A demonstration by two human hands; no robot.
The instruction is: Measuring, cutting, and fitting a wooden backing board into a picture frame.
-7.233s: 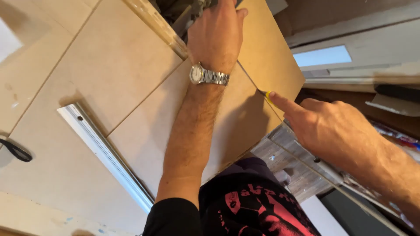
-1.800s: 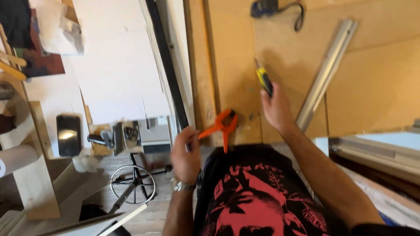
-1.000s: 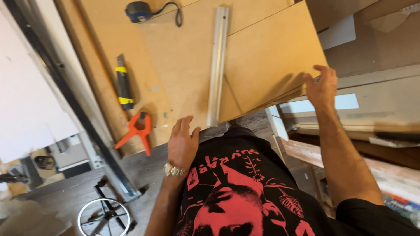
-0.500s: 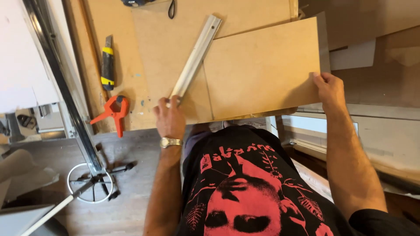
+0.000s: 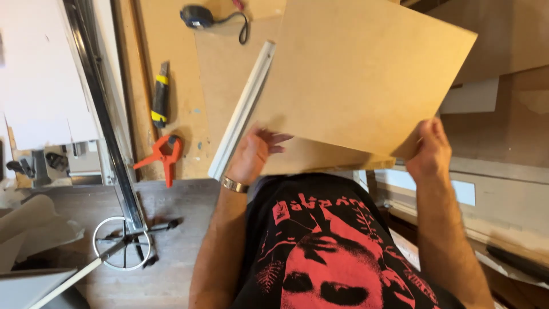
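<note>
The surface (image 5: pixel 171 34) lies under a stiff, thin, light-looking board (image 5: pixel 360 74), tilted up above it. The right hand (image 5: pixel 430 150) pinches its lower corner; the left hand (image 5: pixel 254 153), fingers spread, props the underside beside the metal ruler (image 5: pixel 243 109). Edges suit gripping best.

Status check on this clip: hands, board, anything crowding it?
Left hand under the tan rectangular fibreboard panel, right hand gripping its near corner. Panel tilted, lifted. White metal straightedge alongside; orange spring clamp apart, left.
</note>
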